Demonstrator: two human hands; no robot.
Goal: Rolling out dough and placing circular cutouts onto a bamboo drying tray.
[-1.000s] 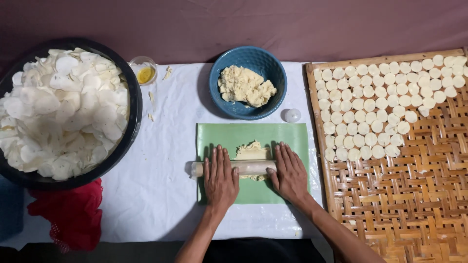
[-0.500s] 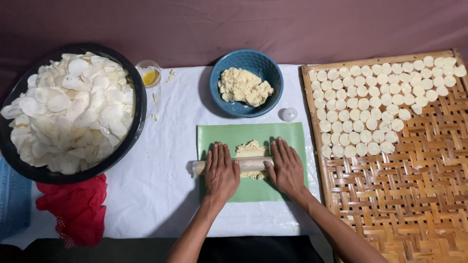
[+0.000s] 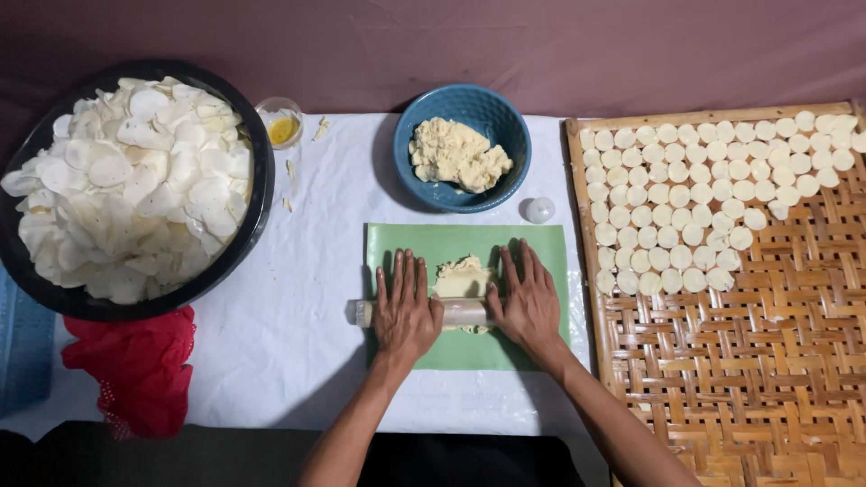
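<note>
Left hand, right hand: flat, fingers spread, gripping nothing, pressing clear cylindrical rolling pin over pale flattened dough on green rectangular mat.

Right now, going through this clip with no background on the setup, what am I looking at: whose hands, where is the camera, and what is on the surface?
The single view comes from a camera worn on a person's head, looking down at their own bare hands.

The left hand and right hand lie flat on a pale rolling pin, pressing a piece of dough on a green mat.

Around them, on a white cloth:
- a blue bowl with more dough
- a big black basin heaped with thin white slices
- a small cup of yellow liquid
- a red cloth
- a woven tray carrying rows of small round discs
</note>
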